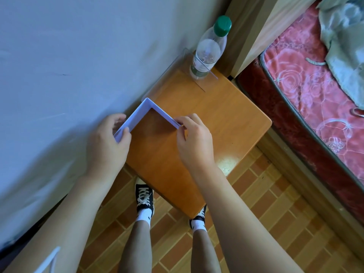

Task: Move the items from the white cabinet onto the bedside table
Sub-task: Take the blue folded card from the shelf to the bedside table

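Fingers: left hand point(110, 138) and right hand point(194, 138) both pinching white L-shaped plastic frame point(146, 110), one per arm end.
Frame position: on orange-brown wooden bedside table point(226, 123), 9 o'clock edge, against wall.
Already placed: clear plastic bottle with green cap point(208, 48) at 12 o'clock, inside clear acrylic holder point(177, 62).
Progress: looks partly done; frame being set down.
Left: unknown, white cabinet out of view.
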Available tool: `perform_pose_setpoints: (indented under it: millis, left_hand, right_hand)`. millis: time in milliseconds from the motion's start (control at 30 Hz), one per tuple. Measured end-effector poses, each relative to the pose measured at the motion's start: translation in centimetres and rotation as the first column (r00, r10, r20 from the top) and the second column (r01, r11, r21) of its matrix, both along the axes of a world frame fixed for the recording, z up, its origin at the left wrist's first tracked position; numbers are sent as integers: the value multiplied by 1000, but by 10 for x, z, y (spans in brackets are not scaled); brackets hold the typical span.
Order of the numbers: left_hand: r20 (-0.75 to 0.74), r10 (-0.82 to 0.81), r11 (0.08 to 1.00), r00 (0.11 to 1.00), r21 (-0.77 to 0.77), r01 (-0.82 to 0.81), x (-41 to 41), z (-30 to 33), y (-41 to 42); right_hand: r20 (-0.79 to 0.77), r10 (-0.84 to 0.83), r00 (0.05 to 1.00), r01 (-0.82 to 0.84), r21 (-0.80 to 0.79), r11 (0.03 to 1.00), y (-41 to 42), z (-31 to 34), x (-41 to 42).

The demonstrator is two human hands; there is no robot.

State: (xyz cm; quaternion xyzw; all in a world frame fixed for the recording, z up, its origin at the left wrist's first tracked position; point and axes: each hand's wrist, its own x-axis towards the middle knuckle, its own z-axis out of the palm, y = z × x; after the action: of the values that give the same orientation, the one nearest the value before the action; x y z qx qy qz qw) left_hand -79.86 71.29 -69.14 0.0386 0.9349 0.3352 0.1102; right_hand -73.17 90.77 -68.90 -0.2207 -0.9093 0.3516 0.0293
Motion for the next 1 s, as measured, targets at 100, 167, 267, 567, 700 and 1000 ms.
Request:
perform_pose_setpoints:
  millis: [100, 167, 267, 567, 700, 1000]
  left_hand:
    - [83, -76, 997, 994, 17, 75, -19, 0, 15]
    - [120, -135, 991, 984, 7, 135, -31, -1, 22]
    - [122, -200, 979, 972, -14, 204, -41, 0, 30]
    - [94, -183, 980, 979, -60, 190, -44, 4, 37]
    - [111, -162, 984, 981, -61, 169, -43, 6, 39]
    - [134, -107, 993, 985, -27, 111, -34, 21, 41]
  right_hand:
    - [8, 17, 1000, -17, -7, 1000, -1, 0, -2]
    - [8, 7, 1000, -7, -14, 1000, 0, 1, -3]
    - [3, 1, 1000, -1, -24, 1000, 1, 1, -3]
    - [14, 4, 1000, -3, -52, 999, 2, 1, -3]
    - [17, 23, 1000, -22, -76, 997, 4, 1, -2]
    - [68, 43, 997, -40, -48, 998, 22, 14, 5]
